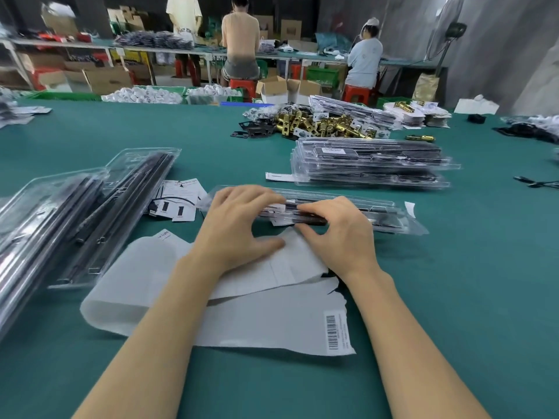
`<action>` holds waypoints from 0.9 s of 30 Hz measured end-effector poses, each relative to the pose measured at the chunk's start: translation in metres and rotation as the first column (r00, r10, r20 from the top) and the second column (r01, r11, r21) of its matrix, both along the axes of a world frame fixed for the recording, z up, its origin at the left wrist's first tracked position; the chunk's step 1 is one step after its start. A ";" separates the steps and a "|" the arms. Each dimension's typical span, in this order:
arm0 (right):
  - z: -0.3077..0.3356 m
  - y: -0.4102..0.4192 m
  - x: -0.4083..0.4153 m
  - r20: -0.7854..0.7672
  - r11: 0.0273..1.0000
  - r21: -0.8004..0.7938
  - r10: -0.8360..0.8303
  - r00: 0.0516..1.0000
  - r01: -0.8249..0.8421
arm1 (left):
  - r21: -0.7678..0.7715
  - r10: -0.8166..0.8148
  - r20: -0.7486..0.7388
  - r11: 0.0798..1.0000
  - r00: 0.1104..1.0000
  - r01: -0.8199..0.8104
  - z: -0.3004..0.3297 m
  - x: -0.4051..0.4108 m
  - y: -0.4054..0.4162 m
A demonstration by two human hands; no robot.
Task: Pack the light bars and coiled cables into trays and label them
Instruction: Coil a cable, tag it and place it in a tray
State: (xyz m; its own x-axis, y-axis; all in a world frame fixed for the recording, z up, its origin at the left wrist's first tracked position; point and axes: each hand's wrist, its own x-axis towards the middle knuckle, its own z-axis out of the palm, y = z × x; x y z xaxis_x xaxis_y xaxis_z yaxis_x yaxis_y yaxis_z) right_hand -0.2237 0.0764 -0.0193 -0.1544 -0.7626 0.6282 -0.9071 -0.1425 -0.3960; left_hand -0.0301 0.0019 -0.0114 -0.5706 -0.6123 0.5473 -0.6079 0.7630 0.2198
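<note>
Item: clear tray (378,214), centre of green tabletop (453,297), just beyond a sheet of white label backing (242,322); holds a dark light bar (311,220) (contents partly hidden by both hands, coiled cable not made out).

Left hand (239,225): fingers spread and fairly straight, pressing down on tray's left end and a white slip there; holds nothing closed in it, as far as seen.

Right hand (335,234): thumb and fingers pinch at the near edge of tray by the bar; whether it grips the bar or a small label, cannot tell.

Step (judged): seating bar / applying label on this tray; packing of this unit looks near done.

Next move calls for: left hand to keep tray steady; right to press flat along the length w/o skewing; then tray to go to finished stack (372,164), further back and to the right.

Orientation: tray long axis runs left–right across the view, tilted slightly, right end nearer the person; bar lies parallel inside it.

Also present: open trays w/ bars (99,213) at left, lying diagonally; loose label cards (178,198) between them and the tray.
</note>
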 end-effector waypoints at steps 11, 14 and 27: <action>-0.003 0.004 -0.012 -0.072 0.998 0.007 -0.061 0.996 0.062 | 0.040 0.255 -0.163 0.967 0.953 -0.252 -0.011 0.003 -0.004; -0.004 0.003 -0.011 -0.079 0.999 -0.017 -0.051 0.996 0.050 | 0.034 0.265 -0.179 0.964 0.947 -0.263 -0.010 0.003 -0.005; 0.002 0.003 -0.001 -0.183 0.996 -0.093 -0.023 0.983 0.006 | -0.030 0.432 -0.124 0.898 0.893 -0.438 -0.008 -0.002 -0.007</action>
